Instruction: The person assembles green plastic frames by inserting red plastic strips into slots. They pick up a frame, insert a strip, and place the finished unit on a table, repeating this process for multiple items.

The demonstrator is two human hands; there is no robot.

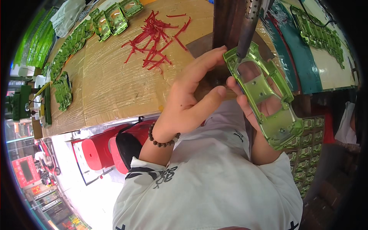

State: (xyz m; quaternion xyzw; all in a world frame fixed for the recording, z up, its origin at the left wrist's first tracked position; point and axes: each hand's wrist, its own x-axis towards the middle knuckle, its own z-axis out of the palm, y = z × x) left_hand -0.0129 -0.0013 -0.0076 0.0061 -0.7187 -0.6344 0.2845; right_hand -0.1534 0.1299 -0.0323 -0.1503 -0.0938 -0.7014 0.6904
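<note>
The right hand (pixel 250 111) holds the green frame (pixel 260 91) against or just under the dark rod (pixel 245 40), the left hand (pixel 187 90) loosely spread beside its far-left edge; slipping support could gouge it.

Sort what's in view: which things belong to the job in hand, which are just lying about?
In the job:
green shell, held in the right hand
left hand, open beside it
dark rod tool, tip over the shell's upper end
similar green shells, likely

Apparently lying about:
red strips, untouched, possibly related
red stools
white plastic bag
</note>
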